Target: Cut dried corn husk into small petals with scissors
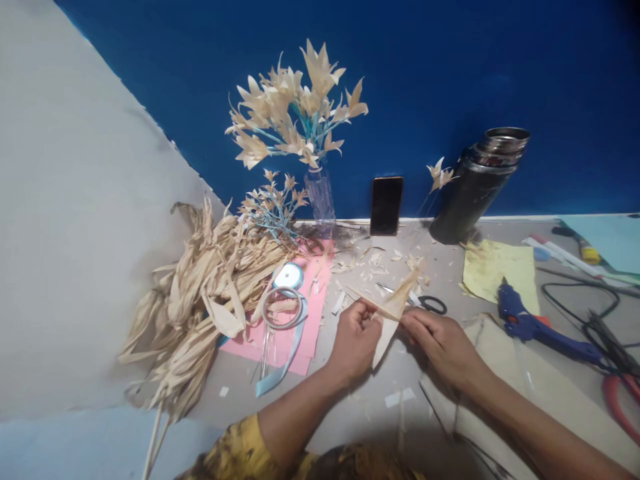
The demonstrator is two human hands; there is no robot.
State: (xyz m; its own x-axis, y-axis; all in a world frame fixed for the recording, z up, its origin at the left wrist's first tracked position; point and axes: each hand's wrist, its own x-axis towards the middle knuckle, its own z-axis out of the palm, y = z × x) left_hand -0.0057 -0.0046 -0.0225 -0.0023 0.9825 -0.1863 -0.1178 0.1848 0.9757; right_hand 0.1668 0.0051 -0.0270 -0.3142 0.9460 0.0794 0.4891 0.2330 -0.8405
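A pale dried corn husk (395,307) is stretched between my two hands above the table. My left hand (356,337) pinches it from the left, and its lower part hangs down past the fingers. On the other side, my right hand (437,340) has thumb and fingers closed at the husk's right edge. Just behind the husk lie scissors with a black handle (433,305), partly covered by it. Small husk scraps (375,257) are scattered around there.
Dried husks (200,300) pile up at left beside ribbon (295,347) and a tape roll (284,308) on pink paper (320,267). Husk flowers (295,107) stand in a clear bottle (321,197). Behind are a phone (387,205) and flask (475,190); at right, a blue glue gun (540,327).
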